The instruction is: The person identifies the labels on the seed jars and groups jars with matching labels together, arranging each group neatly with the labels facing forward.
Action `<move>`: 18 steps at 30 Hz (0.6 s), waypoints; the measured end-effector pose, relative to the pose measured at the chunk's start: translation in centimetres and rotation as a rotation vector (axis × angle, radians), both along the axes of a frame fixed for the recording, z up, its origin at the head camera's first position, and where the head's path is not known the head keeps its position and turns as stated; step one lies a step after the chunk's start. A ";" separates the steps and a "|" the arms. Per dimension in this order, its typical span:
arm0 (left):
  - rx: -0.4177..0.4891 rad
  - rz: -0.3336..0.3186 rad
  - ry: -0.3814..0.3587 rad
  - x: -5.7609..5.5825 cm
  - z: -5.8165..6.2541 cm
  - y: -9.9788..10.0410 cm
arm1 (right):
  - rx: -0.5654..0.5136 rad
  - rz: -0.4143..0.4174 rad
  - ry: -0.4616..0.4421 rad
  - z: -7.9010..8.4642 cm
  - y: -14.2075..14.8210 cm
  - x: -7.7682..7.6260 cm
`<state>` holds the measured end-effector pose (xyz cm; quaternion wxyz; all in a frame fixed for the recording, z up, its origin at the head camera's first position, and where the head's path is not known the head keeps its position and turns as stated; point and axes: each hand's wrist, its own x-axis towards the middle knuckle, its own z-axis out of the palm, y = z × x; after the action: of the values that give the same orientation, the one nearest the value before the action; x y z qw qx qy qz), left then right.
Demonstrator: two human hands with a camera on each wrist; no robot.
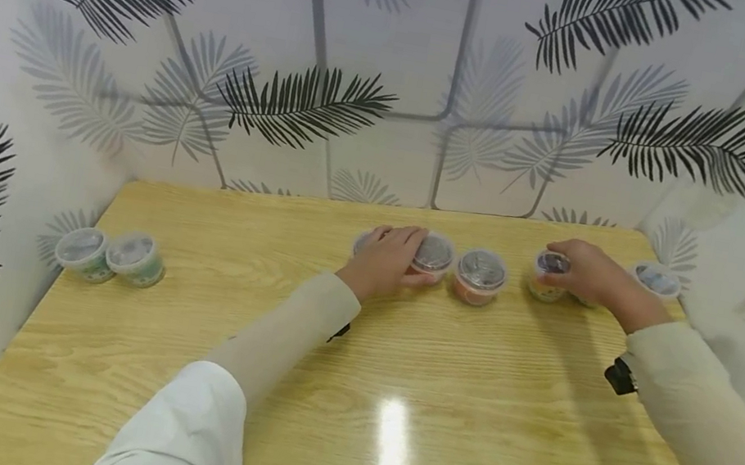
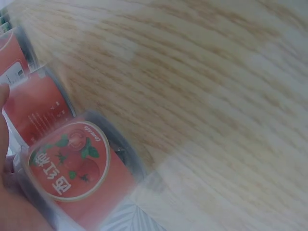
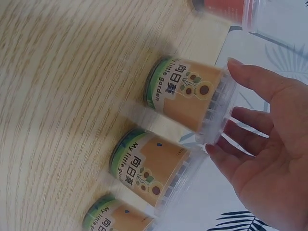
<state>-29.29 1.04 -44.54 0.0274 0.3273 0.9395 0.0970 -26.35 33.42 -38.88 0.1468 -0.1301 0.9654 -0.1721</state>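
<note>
In the head view, my left hand (image 1: 384, 261) lies over the row of red-labelled lidded tubs at the back of the table. Its thumb is at the front of the middle tub (image 1: 434, 253), fingers at the lid's left edge; the left tub is mostly hidden. The left wrist view shows a tomato picture on the nearest tomato tub (image 2: 77, 163). My right hand (image 1: 582, 271) grips a sunflower tub (image 3: 187, 94) around its clear lid, thumb and fingers on opposite sides. Two more orange-and-green sunflower tubs stand beside it, the nearer one (image 3: 147, 166) close to the fingertips.
Another red tub (image 1: 480, 275) stands between the hands. Two green-labelled tubs (image 1: 138, 258) sit side by side at the table's left edge. A wall with a leaf pattern (image 1: 371, 157) borders the back of the wooden table (image 1: 460, 414).
</note>
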 end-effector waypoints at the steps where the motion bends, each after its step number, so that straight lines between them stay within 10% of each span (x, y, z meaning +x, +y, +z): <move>1: 0.006 0.000 -0.007 0.0 0.1 -0.1 | 0.001 -0.002 -0.003 0.0 -0.1 0.0; 18: 0.060 0.002 -0.107 -0.2 0.8 -0.2 | 0.018 -0.032 -0.023 0.1 -0.5 0.2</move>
<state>-29.46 0.88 -43.72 0.0679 0.3215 0.9337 0.1425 -26.13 32.89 -38.80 0.1563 -0.1113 0.9671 -0.1670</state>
